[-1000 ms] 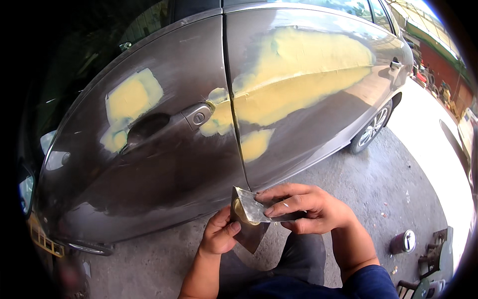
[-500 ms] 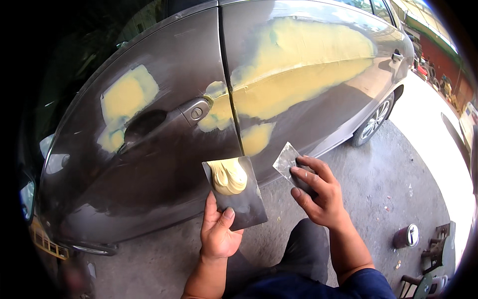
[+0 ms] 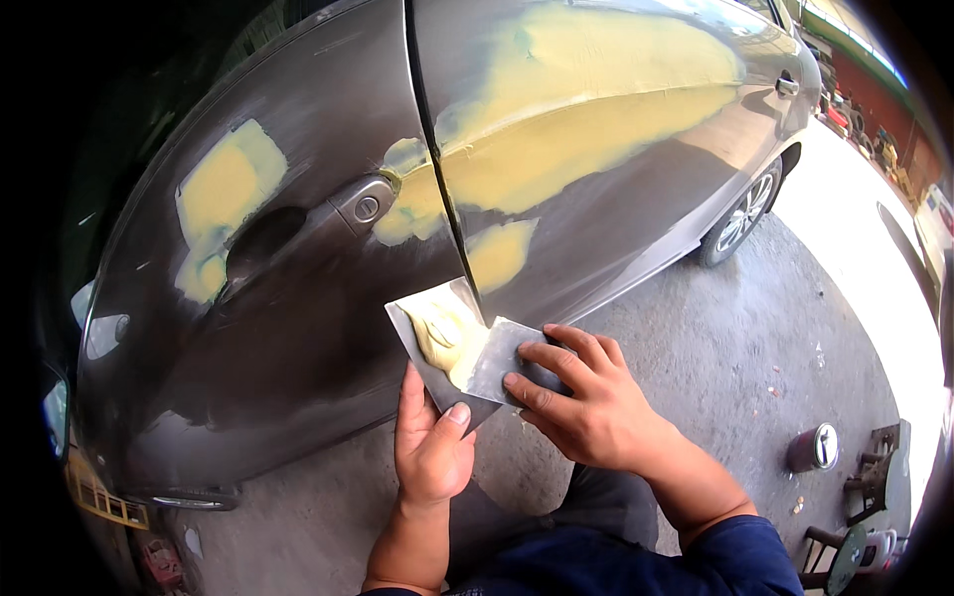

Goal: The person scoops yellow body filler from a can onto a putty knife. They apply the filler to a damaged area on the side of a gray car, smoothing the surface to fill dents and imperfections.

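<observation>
My left hand grips a flat dark mixing plate by its lower part, thumb on top. A mound of pale yellow body filler lies on the plate's upper half. My right hand pinches a thin grey filler spreader, fingers spread along its face. The spreader's edge meets the filler on the plate. Beyond my hands stands a dark grey-brown car door, with a dried yellow filler patch near its handle. A larger filler area covers the adjoining door.
A wheel shows at the car's far right end. On the concrete floor to the right stand a can and dark stools. A red object lies at the lower left.
My right hand has moved left, bringing the spreader from beside the plate onto the filler. The plate has tilted, and the car sits slightly further left and higher in view.
</observation>
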Demonstrator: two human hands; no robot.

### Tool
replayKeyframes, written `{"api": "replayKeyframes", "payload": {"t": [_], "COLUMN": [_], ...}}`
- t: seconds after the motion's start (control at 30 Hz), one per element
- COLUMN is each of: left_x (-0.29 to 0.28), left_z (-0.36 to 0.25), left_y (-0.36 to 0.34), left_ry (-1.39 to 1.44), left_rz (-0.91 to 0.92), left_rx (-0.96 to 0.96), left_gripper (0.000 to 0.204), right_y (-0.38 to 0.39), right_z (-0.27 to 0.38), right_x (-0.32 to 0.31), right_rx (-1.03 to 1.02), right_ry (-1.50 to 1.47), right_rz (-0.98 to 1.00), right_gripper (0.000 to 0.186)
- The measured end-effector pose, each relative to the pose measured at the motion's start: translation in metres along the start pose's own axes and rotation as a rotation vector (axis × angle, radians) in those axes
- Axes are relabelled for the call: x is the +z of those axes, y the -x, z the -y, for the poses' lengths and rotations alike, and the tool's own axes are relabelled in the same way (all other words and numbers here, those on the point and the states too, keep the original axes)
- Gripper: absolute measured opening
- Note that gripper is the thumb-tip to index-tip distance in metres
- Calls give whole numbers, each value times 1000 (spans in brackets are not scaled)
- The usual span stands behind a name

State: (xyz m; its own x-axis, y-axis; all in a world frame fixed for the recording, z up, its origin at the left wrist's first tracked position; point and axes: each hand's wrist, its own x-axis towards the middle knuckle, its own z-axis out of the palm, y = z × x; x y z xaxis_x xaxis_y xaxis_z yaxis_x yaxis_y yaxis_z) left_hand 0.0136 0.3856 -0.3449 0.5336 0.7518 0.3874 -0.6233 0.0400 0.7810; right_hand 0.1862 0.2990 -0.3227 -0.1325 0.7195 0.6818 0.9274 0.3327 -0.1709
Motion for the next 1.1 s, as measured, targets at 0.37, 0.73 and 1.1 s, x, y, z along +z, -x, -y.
{"api": "replayKeyframes", "payload": {"t": [0.37,0.73,1.1], "left_x": [-19,-42,-48], "left_z": [-3,0,3], "left_y": [19,50,52], "left_ry": [-4,74,109], "left_rz": [-233,-292,-268], "left_rx": [-48,-219,-233], "left_gripper": [81,82,80], "right_y": [-58,-107,-115], "right_z": [-61,-59,-63], "right_x": [30,51,58], "right_rx": [281,264,262], "right_ry": [91,226,252], "right_rz": [-577,-623,-669], "right_gripper": [44,61,51]}}
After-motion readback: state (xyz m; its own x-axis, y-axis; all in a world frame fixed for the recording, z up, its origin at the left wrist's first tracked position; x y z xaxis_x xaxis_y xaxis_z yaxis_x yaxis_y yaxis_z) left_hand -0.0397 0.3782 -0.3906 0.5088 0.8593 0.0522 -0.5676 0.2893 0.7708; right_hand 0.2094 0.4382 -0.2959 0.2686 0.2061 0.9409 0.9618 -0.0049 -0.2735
